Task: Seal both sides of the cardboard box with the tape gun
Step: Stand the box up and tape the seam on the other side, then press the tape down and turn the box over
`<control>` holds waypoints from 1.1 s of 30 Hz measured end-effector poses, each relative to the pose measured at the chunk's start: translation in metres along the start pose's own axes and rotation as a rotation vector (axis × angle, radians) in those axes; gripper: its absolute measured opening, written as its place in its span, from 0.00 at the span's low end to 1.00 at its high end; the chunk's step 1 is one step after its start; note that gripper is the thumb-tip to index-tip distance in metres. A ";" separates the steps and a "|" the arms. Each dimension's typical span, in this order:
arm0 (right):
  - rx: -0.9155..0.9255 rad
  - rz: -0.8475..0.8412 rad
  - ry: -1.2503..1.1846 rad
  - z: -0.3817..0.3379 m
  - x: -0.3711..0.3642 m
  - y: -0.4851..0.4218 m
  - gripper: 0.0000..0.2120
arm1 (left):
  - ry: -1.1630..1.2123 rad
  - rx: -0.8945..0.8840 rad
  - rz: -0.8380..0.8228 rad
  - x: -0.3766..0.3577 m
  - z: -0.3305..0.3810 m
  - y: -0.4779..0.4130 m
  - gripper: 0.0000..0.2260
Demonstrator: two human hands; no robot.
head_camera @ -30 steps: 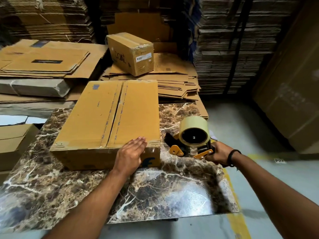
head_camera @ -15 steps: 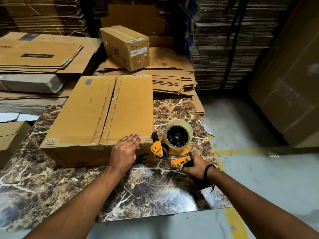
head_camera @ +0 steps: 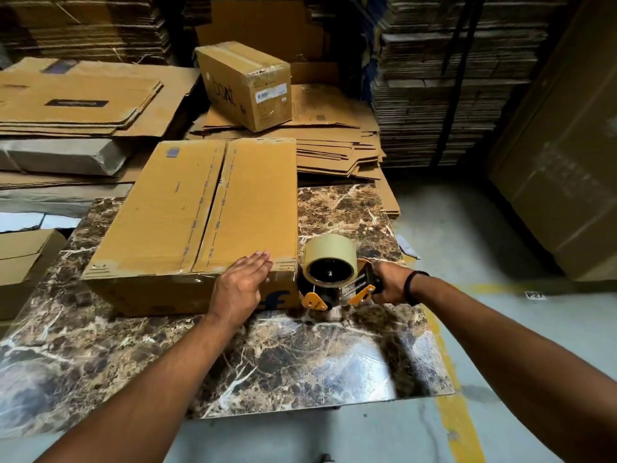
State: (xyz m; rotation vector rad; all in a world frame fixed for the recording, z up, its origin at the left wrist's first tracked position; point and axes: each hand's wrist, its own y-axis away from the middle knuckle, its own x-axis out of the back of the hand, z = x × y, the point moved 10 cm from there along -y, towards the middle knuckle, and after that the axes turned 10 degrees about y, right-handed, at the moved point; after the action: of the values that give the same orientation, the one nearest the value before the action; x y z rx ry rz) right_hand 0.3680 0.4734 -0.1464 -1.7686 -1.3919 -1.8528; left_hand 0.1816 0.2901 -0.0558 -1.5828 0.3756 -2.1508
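Pressing flat on the near right corner of the cardboard box, your left hand lies open, fingers straight and together, palm over the top edge and partly down the front face. Your right hand is closed around the handle of the tape gun, with a dark band on the wrist. The tape gun sits at the box's right front corner, its roll facing you and its orange parts low against the box side. The box rests on the marbled desk, flaps closed, centre seam running away from you.
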 end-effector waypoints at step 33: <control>-0.204 0.500 -0.751 -0.054 -0.001 0.037 0.34 | 0.020 0.035 -0.084 -0.006 -0.003 0.001 0.24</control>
State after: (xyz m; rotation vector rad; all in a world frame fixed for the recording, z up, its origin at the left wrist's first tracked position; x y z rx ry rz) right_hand 0.3593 0.4134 -0.1207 -2.7685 -0.7992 -1.1346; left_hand 0.1803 0.2918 -0.0624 -1.5856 0.2804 -2.2249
